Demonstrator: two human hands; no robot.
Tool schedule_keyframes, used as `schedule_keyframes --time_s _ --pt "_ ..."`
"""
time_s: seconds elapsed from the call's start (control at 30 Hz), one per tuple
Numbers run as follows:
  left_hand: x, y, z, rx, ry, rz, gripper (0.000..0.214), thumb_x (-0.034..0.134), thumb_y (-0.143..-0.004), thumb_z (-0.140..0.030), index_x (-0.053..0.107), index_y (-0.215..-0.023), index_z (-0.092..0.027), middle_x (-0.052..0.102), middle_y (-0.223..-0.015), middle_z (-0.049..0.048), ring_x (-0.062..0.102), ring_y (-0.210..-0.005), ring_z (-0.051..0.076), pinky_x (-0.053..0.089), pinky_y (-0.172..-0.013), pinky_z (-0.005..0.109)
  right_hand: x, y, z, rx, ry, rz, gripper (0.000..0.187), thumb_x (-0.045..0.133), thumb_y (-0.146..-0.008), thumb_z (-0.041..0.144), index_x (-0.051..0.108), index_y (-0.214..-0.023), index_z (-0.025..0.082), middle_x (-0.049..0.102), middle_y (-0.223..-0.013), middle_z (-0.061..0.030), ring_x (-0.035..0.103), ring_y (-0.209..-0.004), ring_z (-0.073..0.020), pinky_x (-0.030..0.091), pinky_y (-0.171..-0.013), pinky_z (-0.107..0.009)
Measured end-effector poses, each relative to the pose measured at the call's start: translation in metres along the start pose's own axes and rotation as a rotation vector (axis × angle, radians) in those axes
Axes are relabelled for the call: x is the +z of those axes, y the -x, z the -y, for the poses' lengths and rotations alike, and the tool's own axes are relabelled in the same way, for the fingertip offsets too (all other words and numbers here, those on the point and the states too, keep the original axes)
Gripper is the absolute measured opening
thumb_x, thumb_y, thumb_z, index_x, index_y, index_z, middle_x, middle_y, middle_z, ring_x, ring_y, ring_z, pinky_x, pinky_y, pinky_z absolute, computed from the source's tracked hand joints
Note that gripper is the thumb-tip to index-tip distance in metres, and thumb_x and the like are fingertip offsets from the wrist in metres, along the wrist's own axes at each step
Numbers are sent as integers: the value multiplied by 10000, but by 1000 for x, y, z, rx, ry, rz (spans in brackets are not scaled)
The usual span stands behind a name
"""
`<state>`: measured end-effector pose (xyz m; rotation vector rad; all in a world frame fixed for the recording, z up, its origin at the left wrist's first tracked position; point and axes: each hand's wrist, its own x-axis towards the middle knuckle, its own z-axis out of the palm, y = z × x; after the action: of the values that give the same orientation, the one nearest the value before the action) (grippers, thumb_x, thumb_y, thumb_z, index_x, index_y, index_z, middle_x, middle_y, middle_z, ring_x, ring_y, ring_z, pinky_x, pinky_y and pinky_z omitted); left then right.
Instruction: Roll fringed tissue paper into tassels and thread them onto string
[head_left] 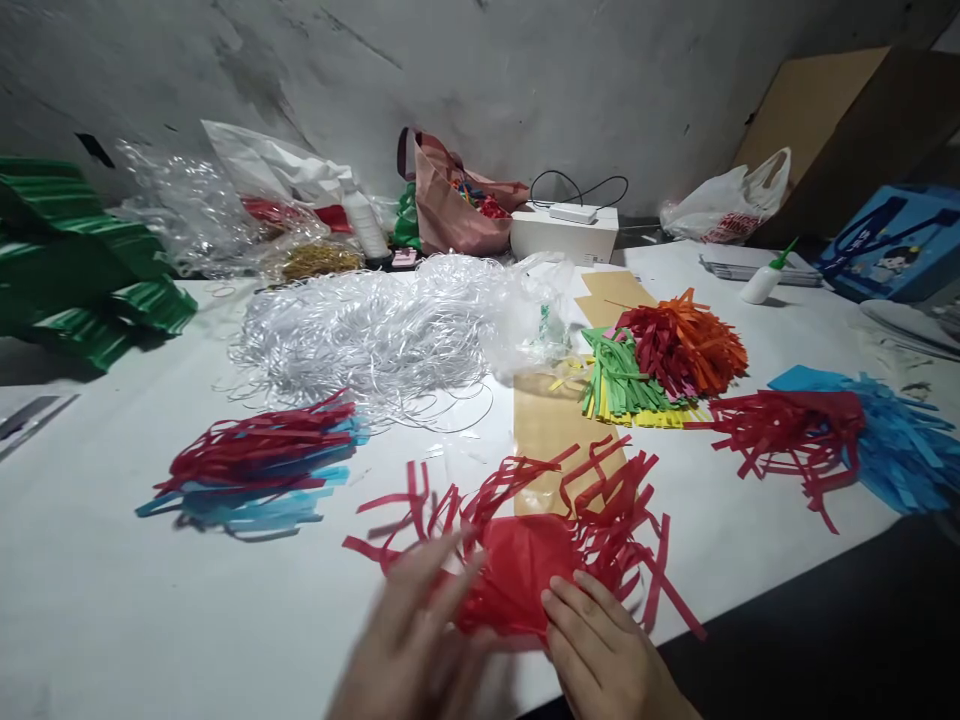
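Note:
Red tissue paper cut into fringe (529, 565) lies in front of me, its uncut middle flat and its strips spreading outward on both sides. My right hand (604, 640) is on its near right edge, fingertips closed over the paper and thumb hidden. Blurred by motion, my left hand (420, 630) hovers at the left side of the red paper with its fingers apart. Whether it touches the strips is hard to see. To the left lies a red and blue tissue tassel bundle (259, 465). At the right are red fringe (795, 430) and blue fringe (904, 440).
Silvery cord (367, 330) is heaped behind the work, beside brown paper (562, 425). Green, red and orange fringes (690, 345) lie right of it. A glue bottle (761, 283), white box (566, 238), pink bag (454, 205) and green folded stack (75, 260) stand farther back.

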<state>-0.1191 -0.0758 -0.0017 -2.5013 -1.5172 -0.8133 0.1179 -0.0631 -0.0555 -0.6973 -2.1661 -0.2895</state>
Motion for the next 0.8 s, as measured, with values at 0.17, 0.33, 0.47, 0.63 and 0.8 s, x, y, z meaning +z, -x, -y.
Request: schedule_keyframes --time_s 0.17,0.33,0.47,0.63,0.8 --pt "34 -9 -34 323 129 167 394 364 -972 -60 546 -1319 -98 767 -1133 124 718 -1002 220 624 -826 319 -9 -2 -7 -25 -11 30 369 389 -976 9 716 -844 117 794 -885 -89 734 -1002 -192 481 -1092 -353" --pt "32 -9 -17 170 288 254 280 436 -918 -48 639 -1038 -198 765 -1090 80 721 -930 221 621 -797 337 -18 -7 -12 31 -101 61 346 355 -1021 47 692 -982 113 788 -865 -55 732 -922 -167 467 -1045 -343" --pt "22 -19 -6 -36 346 355 265 400 -954 -86 623 -1007 -218 749 -1017 69 720 -888 214 603 -765 326 -12 -18 -11 265 -139 51 271 389 -1014 63 649 -969 129 710 -736 -47 675 -709 -168 479 -853 -352" --pt "21 -48 -3 -230 183 612 290 411 -922 -13 613 -869 -214 692 -918 42 723 -733 208 547 -613 293 6 -29 -16 408 61 141 274 367 -1028 88 637 -1044 134 665 -748 -48 606 -691 -202 410 -834 -400" --pt "27 -66 1 -192 -45 660 323 434 -821 64 609 -886 -200 667 -950 50 707 -620 209 460 -499 272 19 -34 -24 470 137 241 292 342 -1063 155 623 -985 162 650 -714 -33 579 -639 -197 370 -785 -374"
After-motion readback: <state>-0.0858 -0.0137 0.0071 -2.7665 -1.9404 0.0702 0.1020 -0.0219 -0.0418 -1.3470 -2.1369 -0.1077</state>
